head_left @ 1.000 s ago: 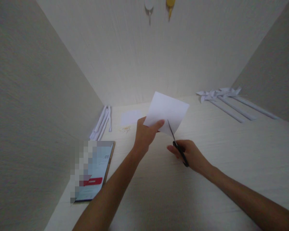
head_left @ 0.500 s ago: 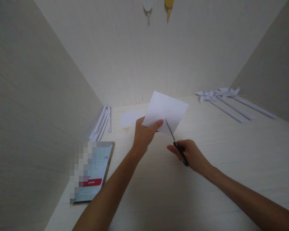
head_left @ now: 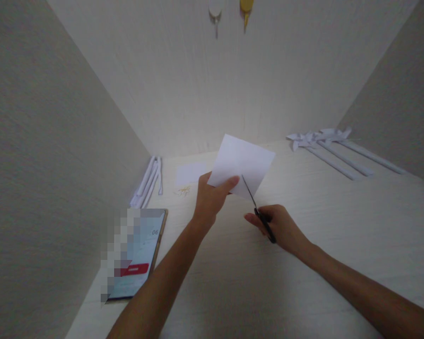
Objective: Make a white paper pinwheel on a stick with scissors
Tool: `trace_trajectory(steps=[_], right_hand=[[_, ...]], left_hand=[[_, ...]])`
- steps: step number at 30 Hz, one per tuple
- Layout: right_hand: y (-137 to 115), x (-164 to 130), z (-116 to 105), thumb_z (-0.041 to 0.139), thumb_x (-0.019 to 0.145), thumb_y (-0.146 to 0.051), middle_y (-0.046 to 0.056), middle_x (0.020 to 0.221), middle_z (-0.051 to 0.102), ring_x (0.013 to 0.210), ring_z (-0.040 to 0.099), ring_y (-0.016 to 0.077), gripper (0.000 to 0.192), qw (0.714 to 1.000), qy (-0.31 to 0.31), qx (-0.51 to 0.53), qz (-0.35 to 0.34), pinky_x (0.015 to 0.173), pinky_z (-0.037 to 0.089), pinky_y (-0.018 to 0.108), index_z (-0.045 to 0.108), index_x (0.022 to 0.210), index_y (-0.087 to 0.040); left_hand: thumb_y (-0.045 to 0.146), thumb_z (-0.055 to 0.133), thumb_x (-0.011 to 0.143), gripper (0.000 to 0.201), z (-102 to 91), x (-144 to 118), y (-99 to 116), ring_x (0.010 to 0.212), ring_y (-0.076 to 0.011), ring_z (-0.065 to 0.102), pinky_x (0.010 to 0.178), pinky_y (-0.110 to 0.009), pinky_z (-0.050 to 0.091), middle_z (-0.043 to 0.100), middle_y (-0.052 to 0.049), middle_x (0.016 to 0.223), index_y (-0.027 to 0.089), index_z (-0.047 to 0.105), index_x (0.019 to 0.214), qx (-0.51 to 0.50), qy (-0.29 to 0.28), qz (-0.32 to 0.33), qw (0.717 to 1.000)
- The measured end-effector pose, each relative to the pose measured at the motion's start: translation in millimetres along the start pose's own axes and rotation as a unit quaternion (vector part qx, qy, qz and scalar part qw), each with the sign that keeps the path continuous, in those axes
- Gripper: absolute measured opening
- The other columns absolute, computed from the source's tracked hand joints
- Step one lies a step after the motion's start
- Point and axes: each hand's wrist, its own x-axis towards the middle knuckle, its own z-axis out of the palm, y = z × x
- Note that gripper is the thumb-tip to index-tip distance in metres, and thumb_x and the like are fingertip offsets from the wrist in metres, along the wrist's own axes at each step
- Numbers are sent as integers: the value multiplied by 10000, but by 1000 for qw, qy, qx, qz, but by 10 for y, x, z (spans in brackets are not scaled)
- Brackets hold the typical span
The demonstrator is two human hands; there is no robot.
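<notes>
A square white sheet of paper (head_left: 245,160) is pinched by its lower left side in my left hand (head_left: 212,197), thumb on top and the other fingers hidden underneath. Black-handled scissors (head_left: 266,228) are gripped in my right hand (head_left: 282,228). One thin blade lies over the lower part of the paper, its tip close to my left thumb; the other blade is not visible. Both hands are held above the pale tabletop (head_left: 233,282).
At left lie rolled paper sticks (head_left: 148,181) and a phone (head_left: 136,256). Another white sheet (head_left: 190,173) and a small heap of thin pins or sticks (head_left: 183,190) are behind my left hand. Paper pinwheels (head_left: 305,140) on sticks lie at right. Wall hooks (head_left: 246,7) hang above.
Almost nothing differs. The whole view has shifted very slightly, while the paper, the scissors and both hands keep the same position relative to each other.
</notes>
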Motion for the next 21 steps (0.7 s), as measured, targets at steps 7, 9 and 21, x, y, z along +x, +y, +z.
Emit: trace_trajectory(steps=[7,9,21], right_hand=[[-7,5,-1,452,668,-638,-29,396,340,391,323,76,532,1000,0,11,2,400,202,230,354,428,-174],[-9,4,-1,448,669,-640,-29,397,338,390,320,75,534,1000,-3,13,4,398,198,230,349,427,-175],[-34,-7,-10,441,682,-629,-37,396,309,386,292,68,529,1000,-3,9,-5,385,192,226,324,426,-181]], left_hand=[[255,679,545,190,15,-18,12,553,-126,549,529,-254,485,590,-13,595,109,600,637,9,-4,1,1000],[258,680,544,194,11,-12,7,556,-127,550,531,-256,487,591,-14,598,110,601,641,6,-8,-1,1000],[273,684,533,204,0,-3,2,568,-135,557,531,-262,487,594,-16,599,116,599,633,7,-10,-4,1000]])
